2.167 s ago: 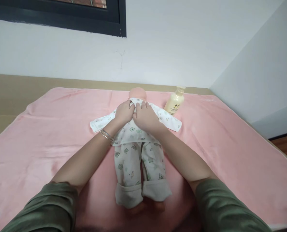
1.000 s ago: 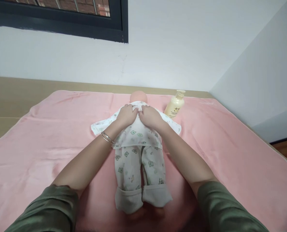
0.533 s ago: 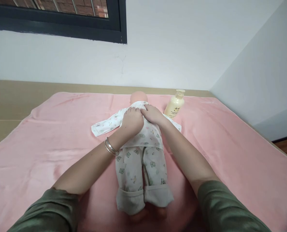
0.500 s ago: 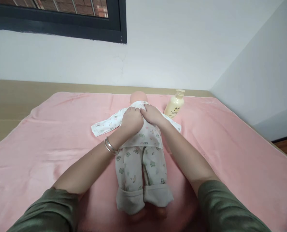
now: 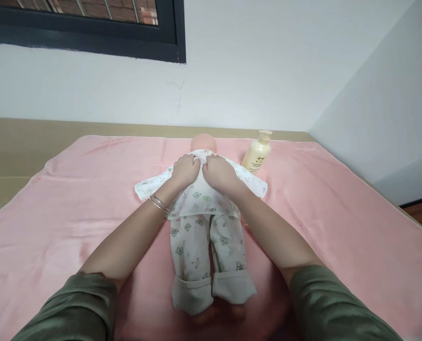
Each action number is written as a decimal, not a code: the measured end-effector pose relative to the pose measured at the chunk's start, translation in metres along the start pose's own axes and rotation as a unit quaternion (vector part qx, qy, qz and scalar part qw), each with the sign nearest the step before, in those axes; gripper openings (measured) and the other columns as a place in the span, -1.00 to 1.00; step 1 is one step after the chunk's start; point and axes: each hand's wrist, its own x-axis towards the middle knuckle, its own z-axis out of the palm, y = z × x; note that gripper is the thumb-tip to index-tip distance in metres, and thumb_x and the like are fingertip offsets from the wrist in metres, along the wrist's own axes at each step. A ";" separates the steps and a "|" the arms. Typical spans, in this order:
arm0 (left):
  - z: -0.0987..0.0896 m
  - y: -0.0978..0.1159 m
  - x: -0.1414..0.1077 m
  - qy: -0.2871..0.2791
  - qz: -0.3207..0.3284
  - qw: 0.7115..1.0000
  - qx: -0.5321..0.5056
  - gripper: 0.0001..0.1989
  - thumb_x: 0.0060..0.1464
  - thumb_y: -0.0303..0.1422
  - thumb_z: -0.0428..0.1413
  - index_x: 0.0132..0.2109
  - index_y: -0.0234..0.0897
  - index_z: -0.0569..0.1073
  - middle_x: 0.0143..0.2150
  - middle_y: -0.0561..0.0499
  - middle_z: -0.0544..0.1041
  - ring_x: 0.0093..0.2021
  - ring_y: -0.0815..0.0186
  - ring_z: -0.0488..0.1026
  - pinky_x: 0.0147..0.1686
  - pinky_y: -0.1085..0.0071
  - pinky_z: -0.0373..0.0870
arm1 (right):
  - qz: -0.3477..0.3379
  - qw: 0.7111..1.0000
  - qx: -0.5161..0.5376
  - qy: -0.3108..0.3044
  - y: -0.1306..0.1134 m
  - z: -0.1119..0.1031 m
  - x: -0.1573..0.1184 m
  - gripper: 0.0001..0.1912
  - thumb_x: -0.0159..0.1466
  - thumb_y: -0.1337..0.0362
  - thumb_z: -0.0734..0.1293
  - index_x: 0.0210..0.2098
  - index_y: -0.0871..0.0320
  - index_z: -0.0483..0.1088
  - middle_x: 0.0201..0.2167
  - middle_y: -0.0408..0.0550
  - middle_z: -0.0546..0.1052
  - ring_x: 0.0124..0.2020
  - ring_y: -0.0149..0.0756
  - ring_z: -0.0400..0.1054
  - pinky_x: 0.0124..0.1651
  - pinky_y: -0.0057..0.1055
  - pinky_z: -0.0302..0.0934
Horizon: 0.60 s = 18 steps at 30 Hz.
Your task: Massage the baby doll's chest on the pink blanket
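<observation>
Pink blanket (image 5: 338, 208): lay over a wooden surface (image 5: 15, 147).
Doll (image 5: 206, 206): lay mid-blanket, head far; face hidden, feet shadowed.
Left hand (image 5: 187, 169), right hand (image 5: 219, 173): rested on its printed shirt (image 5: 202, 192), fingers bent; whether they gripped cloth could not be told.
Pump bottle (image 5: 257, 154): stood far right, label print too small to read.
Bangles (image 5: 159, 203): circled the left wrist.

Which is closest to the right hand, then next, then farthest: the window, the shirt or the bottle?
1. Shirt: under the right hand, touching it.
2. Bottle: right side, on the pink blanket.
3. Window: up on the wall, left side.
</observation>
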 end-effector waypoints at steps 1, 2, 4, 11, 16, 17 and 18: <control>0.000 0.001 0.000 0.003 -0.002 1.000 0.002 -0.50 0.31 -0.27 -0.28 -0.05 -0.33 0.53 0.01 -0.30 0.57 0.04 -0.02 0.50 0.05 0.10 0.39 | 0.009 1.000 0.021 0.000 0.004 0.000 0.003 -0.63 0.43 0.29 0.08 -0.03 0.29 0.46 0.02 0.26 0.55 0.05 0.00 0.42 0.12 -0.20 0.23; 0.001 0.002 -0.001 0.007 -0.003 1.000 0.004 -0.51 0.31 -0.26 -0.28 -0.04 -0.33 0.52 0.01 -0.30 0.57 0.05 -0.02 0.49 0.06 0.10 0.39 | 0.021 0.999 0.038 -0.001 0.009 -0.001 0.006 -0.61 0.44 0.24 0.09 -0.02 0.27 0.47 0.03 0.23 0.56 0.05 0.01 0.42 0.11 -0.20 0.24; 0.002 0.002 -0.001 0.016 -0.002 1.000 0.007 -0.52 0.32 -0.26 -0.27 -0.02 -0.31 0.51 0.02 -0.28 0.56 0.07 -0.02 0.48 0.08 0.09 0.38 | 0.042 0.997 0.061 -0.007 0.017 -0.001 0.012 -0.57 0.44 0.14 0.09 0.00 0.25 0.48 0.04 0.21 0.57 0.05 0.02 0.43 0.13 -0.19 0.23; 0.004 0.003 -0.002 0.028 -0.003 1.000 0.006 -0.53 0.32 -0.27 -0.26 0.03 -0.31 0.49 0.04 -0.26 0.55 0.10 0.00 0.47 0.13 0.09 0.36 | 0.086 0.994 0.073 -0.001 0.025 0.005 0.017 -0.44 0.41 0.00 0.11 0.07 0.32 0.44 0.03 0.28 0.56 0.05 0.11 0.44 0.10 -0.15 0.26; 0.004 0.003 -0.002 0.028 -0.005 1.000 0.001 -0.55 0.32 -0.27 -0.24 0.03 -0.30 0.49 0.05 -0.25 0.55 0.10 0.01 0.46 0.13 0.09 0.36 | 0.087 0.993 0.080 -0.008 0.028 0.007 0.019 -0.39 0.39 -0.06 0.11 0.10 0.31 0.42 0.04 0.29 0.54 0.04 0.14 0.43 0.08 -0.11 0.28; 0.003 0.004 -0.003 0.028 -0.006 1.000 0.002 -0.56 0.32 -0.27 -0.24 0.02 -0.29 0.49 0.04 -0.25 0.55 0.09 0.01 0.46 0.13 0.09 0.36 | 0.085 0.993 0.081 -0.009 0.029 0.008 0.019 -0.39 0.39 -0.06 0.11 0.10 0.30 0.42 0.04 0.29 0.53 0.04 0.14 0.43 0.08 -0.11 0.28; 0.003 0.004 -0.003 0.029 -0.007 1.000 0.004 -0.56 0.32 -0.27 -0.23 0.02 -0.28 0.49 0.04 -0.24 0.55 0.09 0.02 0.46 0.13 0.10 0.36 | 0.083 0.993 0.081 -0.010 0.030 0.008 0.019 -0.39 0.39 -0.07 0.10 0.11 0.30 0.42 0.05 0.29 0.53 0.04 0.14 0.42 0.08 -0.10 0.28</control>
